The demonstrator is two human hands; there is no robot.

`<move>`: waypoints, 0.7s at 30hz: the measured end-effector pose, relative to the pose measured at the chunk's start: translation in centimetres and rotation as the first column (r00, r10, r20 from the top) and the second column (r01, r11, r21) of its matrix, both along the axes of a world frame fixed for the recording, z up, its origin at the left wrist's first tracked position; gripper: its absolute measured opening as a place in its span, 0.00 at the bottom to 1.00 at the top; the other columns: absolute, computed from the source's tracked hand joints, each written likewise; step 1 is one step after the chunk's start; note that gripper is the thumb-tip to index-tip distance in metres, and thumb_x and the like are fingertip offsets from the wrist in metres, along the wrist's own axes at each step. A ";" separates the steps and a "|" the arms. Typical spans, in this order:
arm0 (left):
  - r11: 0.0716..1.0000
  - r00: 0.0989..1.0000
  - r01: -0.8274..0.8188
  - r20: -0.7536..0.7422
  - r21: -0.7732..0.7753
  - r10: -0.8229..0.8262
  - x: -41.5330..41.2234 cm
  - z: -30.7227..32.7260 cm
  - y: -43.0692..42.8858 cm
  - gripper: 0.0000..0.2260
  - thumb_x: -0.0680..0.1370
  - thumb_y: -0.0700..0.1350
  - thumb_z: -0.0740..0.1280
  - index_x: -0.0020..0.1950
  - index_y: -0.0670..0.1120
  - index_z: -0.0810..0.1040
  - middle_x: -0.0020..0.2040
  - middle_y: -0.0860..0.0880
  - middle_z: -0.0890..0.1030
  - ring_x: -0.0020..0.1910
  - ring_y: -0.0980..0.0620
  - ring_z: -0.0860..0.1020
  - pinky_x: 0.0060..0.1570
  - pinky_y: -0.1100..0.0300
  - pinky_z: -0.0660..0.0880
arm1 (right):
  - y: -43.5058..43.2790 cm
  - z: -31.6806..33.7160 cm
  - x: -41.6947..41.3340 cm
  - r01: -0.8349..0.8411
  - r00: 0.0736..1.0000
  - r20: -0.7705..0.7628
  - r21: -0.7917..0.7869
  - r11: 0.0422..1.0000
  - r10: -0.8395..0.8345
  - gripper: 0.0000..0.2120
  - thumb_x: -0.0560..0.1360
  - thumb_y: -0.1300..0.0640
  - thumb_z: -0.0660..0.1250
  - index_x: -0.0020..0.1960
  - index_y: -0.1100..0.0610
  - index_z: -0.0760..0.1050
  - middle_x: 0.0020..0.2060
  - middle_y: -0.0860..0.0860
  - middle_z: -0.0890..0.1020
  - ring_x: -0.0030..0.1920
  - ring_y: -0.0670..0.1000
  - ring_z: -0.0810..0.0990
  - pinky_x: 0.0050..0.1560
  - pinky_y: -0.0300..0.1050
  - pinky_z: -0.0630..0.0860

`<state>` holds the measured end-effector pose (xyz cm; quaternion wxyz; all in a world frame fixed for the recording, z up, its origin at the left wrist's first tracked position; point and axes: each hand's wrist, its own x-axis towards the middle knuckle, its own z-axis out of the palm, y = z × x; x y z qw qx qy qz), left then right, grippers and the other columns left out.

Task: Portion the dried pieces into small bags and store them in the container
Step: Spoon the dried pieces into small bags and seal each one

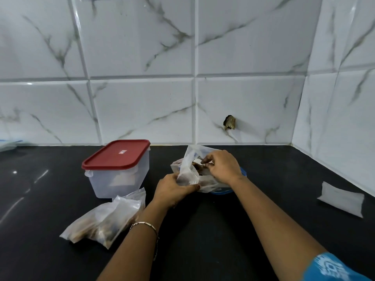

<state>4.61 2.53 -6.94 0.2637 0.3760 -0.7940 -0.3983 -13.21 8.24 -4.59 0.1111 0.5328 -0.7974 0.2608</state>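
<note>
A small clear bag (pixel 187 171) stands upright at the middle of the black counter, over a larger bag of brown dried pieces (pixel 211 184). My left hand (pixel 172 190) grips the small bag's lower part. My right hand (pixel 220 166) is at the bag's mouth, its fingers pinching a dried piece. A clear container (pixel 119 175) with a red lid (pixel 117 154) shut on it stands to the left. In front of it lie several filled small bags (pixel 105 218) in a heap.
A stack of flat empty bags (pixel 342 198) lies at the right on the black counter (pixel 203 230). A blue-rimmed dish (pixel 244 172) peeks out under the large bag. White marble-look tiles close the back and the right side.
</note>
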 end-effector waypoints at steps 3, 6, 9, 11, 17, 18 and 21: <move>1.000 1.000 0.003 0.013 -0.008 -0.003 0.0 0.0 0.1 0.26 0.68 0.55 0.77 0.63 0.48 0.78 0.56 0.49 0.82 0.53 0.52 0.80 0.56 0.56 0.77 | 0.5 0.1 -0.7 -0.038 0.985 0.170 -0.006 0.999 0.039 0.08 0.76 0.58 0.69 0.50 0.47 0.84 0.47 0.44 0.85 0.46 0.47 0.83 0.51 0.45 0.78; 1.000 1.000 0.007 0.013 0.007 -0.007 0.1 0.1 0.1 0.26 0.69 0.54 0.77 0.63 0.47 0.78 0.56 0.49 0.81 0.54 0.51 0.79 0.59 0.54 0.77 | 1.1 0.4 -1.6 -0.085 0.933 0.346 -0.052 0.995 0.098 0.07 0.74 0.60 0.71 0.48 0.50 0.85 0.41 0.47 0.86 0.40 0.46 0.84 0.49 0.48 0.81; 0.999 1.000 0.016 0.001 0.036 -0.016 0.2 0.2 0.1 0.27 0.69 0.54 0.77 0.64 0.47 0.77 0.56 0.50 0.80 0.55 0.51 0.79 0.59 0.54 0.77 | 1.2 0.6 -1.7 -0.082 0.930 0.349 -0.104 0.991 0.113 0.06 0.74 0.59 0.72 0.48 0.50 0.85 0.42 0.47 0.86 0.40 0.44 0.84 0.49 0.46 0.81; 1.000 1.000 0.014 0.013 0.020 -0.014 0.2 0.2 0.0 0.27 0.68 0.55 0.77 0.64 0.46 0.77 0.56 0.49 0.81 0.54 0.52 0.79 0.57 0.56 0.77 | 0.7 0.4 -1.2 -0.087 0.951 0.287 -0.105 0.991 0.114 0.07 0.75 0.59 0.71 0.50 0.49 0.85 0.43 0.46 0.86 0.39 0.44 0.83 0.49 0.45 0.80; 0.999 0.999 0.020 0.038 -0.031 -0.019 0.3 0.2 0.0 0.26 0.69 0.55 0.77 0.62 0.46 0.79 0.55 0.49 0.82 0.52 0.53 0.80 0.54 0.59 0.77 | -1.0 -0.1 0.4 -0.134 0.989 0.062 0.059 0.989 0.131 0.12 0.78 0.58 0.65 0.57 0.48 0.82 0.54 0.46 0.84 0.55 0.48 0.80 0.58 0.47 0.76; 0.999 0.999 0.019 0.039 -0.035 -0.017 0.3 0.2 0.1 0.25 0.69 0.54 0.77 0.62 0.46 0.79 0.54 0.50 0.82 0.52 0.53 0.80 0.54 0.59 0.77 | -1.0 -0.2 0.4 -0.146 0.989 0.051 0.110 0.983 0.141 0.13 0.78 0.58 0.65 0.58 0.47 0.82 0.54 0.46 0.84 0.55 0.49 0.80 0.58 0.47 0.76; 0.999 0.999 0.021 0.038 -0.030 -0.020 0.2 0.2 0.2 0.25 0.69 0.53 0.77 0.62 0.45 0.78 0.54 0.49 0.82 0.52 0.53 0.80 0.56 0.58 0.77 | -0.6 0.2 0.1 -0.187 0.981 0.087 0.186 0.965 0.173 0.14 0.76 0.61 0.67 0.57 0.46 0.82 0.54 0.44 0.84 0.56 0.46 0.80 0.60 0.45 0.75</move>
